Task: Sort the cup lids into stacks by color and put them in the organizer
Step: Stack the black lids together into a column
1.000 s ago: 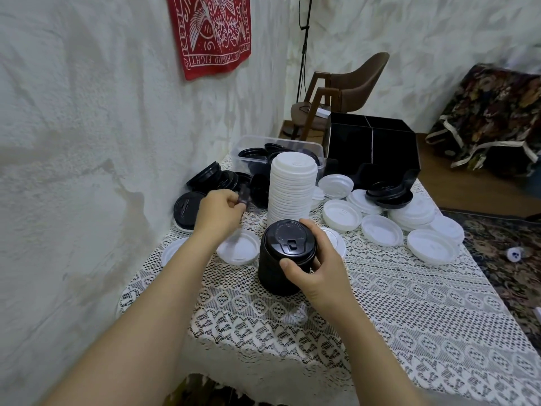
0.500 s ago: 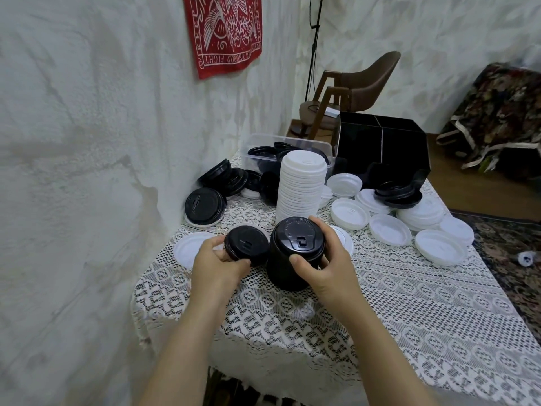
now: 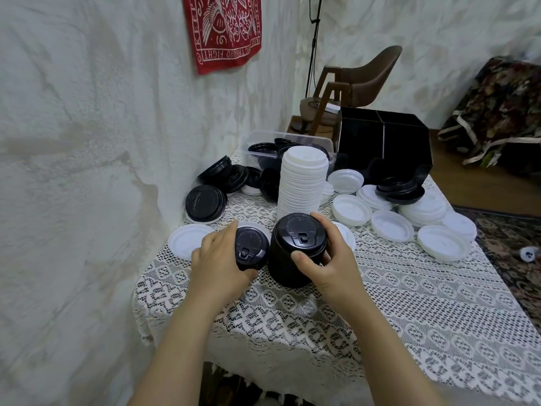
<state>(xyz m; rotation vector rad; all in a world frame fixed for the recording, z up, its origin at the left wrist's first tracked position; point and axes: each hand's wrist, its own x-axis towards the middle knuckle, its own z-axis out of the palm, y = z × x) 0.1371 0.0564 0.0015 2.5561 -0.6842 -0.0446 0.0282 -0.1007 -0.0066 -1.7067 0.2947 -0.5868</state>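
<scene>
A stack of black lids [image 3: 295,250] stands near the table's front left, and my right hand [image 3: 328,260] grips its right side. Just left of it my left hand [image 3: 218,260] holds a single black lid [image 3: 251,247], close beside the stack. Behind them rises a tall stack of white lids [image 3: 301,183]. The black organizer [image 3: 383,145] with its dividers stands at the back of the table. Loose white lids [image 3: 392,225] lie spread on the right, and more black lids [image 3: 205,202] lie along the wall.
A clear plastic tub [image 3: 263,142] holding black lids sits at the back left. A small pile of black lids [image 3: 399,190] rests in front of the organizer. The table, under a lace cloth [image 3: 409,317], is pushed against the wall on the left. A chair [image 3: 351,86] stands behind.
My left hand picked a black lid from the pile by the wall and brought it down beside the black stack. My right hand has stayed on the stack.
</scene>
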